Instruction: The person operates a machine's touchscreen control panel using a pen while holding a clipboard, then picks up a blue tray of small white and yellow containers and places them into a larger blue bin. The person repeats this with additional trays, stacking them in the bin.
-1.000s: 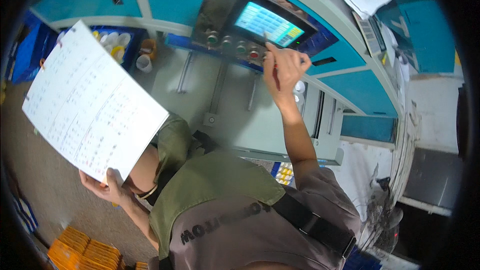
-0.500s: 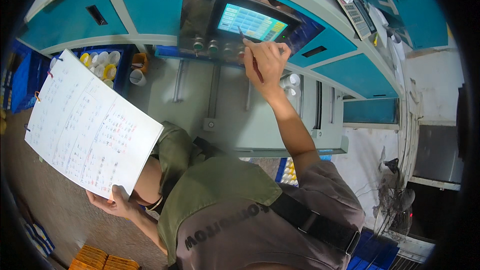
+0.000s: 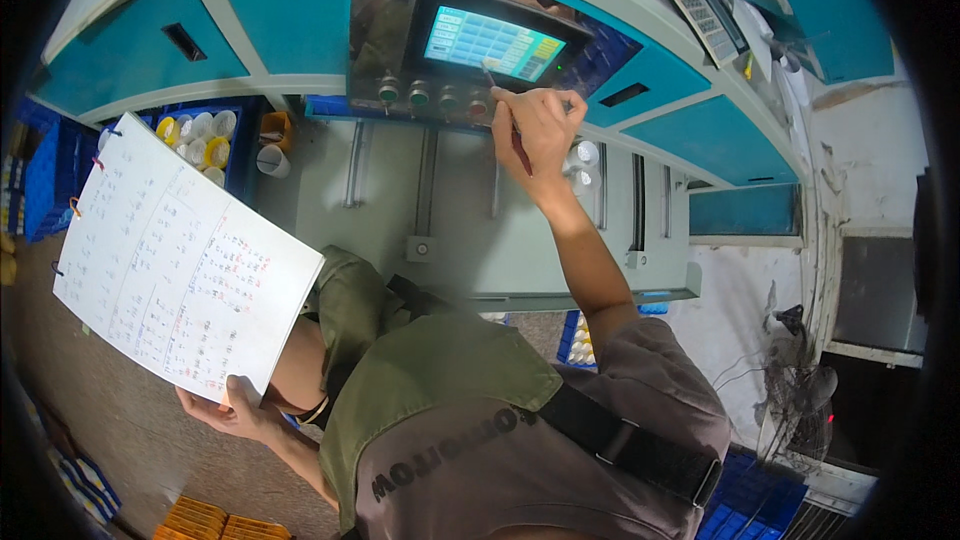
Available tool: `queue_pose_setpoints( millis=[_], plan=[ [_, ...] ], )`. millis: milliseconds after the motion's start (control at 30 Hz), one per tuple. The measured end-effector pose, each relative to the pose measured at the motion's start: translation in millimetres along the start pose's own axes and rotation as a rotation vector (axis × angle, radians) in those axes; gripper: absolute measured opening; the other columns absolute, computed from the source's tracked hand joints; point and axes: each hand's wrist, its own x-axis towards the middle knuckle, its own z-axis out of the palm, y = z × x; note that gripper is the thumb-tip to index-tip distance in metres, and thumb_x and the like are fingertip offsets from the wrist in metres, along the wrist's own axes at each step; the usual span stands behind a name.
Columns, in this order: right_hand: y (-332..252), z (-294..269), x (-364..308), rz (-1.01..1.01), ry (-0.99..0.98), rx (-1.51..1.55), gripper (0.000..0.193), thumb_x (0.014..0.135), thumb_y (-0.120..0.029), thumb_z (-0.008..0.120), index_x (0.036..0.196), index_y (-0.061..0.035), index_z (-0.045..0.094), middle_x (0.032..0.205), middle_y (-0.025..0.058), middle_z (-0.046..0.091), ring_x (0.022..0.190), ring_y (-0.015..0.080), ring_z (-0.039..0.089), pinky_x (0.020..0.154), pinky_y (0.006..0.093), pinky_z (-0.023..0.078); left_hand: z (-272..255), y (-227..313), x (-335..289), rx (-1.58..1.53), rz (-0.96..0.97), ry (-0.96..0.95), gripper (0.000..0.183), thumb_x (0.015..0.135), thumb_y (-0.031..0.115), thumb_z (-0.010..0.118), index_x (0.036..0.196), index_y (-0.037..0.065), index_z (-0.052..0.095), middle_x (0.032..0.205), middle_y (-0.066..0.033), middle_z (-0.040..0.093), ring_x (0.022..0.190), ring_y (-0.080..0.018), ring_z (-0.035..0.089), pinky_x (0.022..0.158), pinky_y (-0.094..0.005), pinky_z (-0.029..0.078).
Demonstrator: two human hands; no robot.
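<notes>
My left hand grips the lower edge of a stack of ring-bound white sheets, thumb on top, covered in handwritten notes. With fingers curled round it, my right hand holds a slim dark red pen, whose tip points up at a lit touchscreen. Whether the tip touches the glass I cannot tell. Blue and yellow fields fill the screen, set in a dark glossy panel. Below it sit several round push buttons, green ones on the left and a red one near my right wrist.
Under the panel lies a pale machine bed with metal rails. White cups stand on it beyond my right forearm. A blue crate holds white and yellow cups at left. A calculator rests on the upper ledge; a fan stands at right.
My right hand and the pen have shifted slightly down relative to the screen, the tip now nearer its lower middle. The view has moved a little; the left hand still holds the sheets.
</notes>
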Motion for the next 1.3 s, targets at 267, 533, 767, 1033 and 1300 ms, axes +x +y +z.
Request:
queue_pose_setpoints(
  millis=[267, 533, 767, 1033, 1300],
  plan=[
    [-2.5, 7.4, 4.7, -0.015, -0.013, 0.047, 0.017, 0.077, -0.003, 0.069, 0.093, -0.0088, 0.070, 0.073, -0.0010, 0.060, 0.071, 0.0164, 0.058, 0.081, 0.0378, 0.031, -0.4, -1.9, -0.1, -0.010, 0.009, -0.008, 0.072, 0.079, 0.018, 0.068, 0.143, 0.006, 0.040, 0.143, -0.0204, 0.043, 0.133, -0.0324, 0.043, 0.109, -0.0522, 0.040],
    [-11.5, 11.7, 17.0, -0.015, 0.006, 0.050, 0.023, 0.073, 0.000, 0.069, 0.094, -0.0087, 0.073, 0.073, -0.0012, 0.061, 0.074, 0.0140, 0.058, 0.084, 0.0365, 0.031, -2.2, -3.1, -1.0, 0.003, -0.005, -0.009, 0.074, 0.077, 0.020, 0.067, 0.145, 0.008, 0.039, 0.145, -0.0214, 0.041, 0.134, -0.0348, 0.041, 0.110, -0.0543, 0.039],
    [-14.2, 20.7, 18.2, -0.084, -0.052, 0.096, 0.023, 0.074, 0.000, 0.070, 0.094, -0.0094, 0.073, 0.073, -0.0017, 0.061, 0.073, 0.0144, 0.059, 0.083, 0.0366, 0.032, -6.2, -5.9, 0.1, 0.004, 0.036, -0.023, 0.070, 0.081, 0.015, 0.069, 0.143, 0.006, 0.040, 0.143, -0.0198, 0.045, 0.130, -0.0317, 0.045, 0.108, -0.0498, 0.041],
    [-11.3, 8.4, 16.8, 0.001, -0.014, 0.087, 0.024, 0.075, 0.002, 0.070, 0.095, -0.0097, 0.072, 0.072, -0.0017, 0.061, 0.071, 0.0137, 0.058, 0.083, 0.0355, 0.031, -2.0, -4.8, 0.2, -0.028, 0.036, -0.021, 0.067, 0.082, 0.011, 0.069, 0.143, 0.006, 0.040, 0.144, -0.0178, 0.045, 0.131, -0.0303, 0.046, 0.108, -0.0482, 0.040],
    [-6.5, 13.2, 17.6, -0.032, -0.006, 0.038, 0.016, 0.080, -0.006, 0.070, 0.095, -0.0106, 0.069, 0.070, -0.0020, 0.058, 0.070, 0.0165, 0.057, 0.084, 0.0387, 0.031, -4.1, -6.9, -0.9, -0.051, 0.024, -0.035, 0.066, 0.085, 0.013, 0.068, 0.143, 0.006, 0.040, 0.144, -0.0181, 0.045, 0.131, -0.0302, 0.045, 0.108, -0.0489, 0.040]
  ],
)
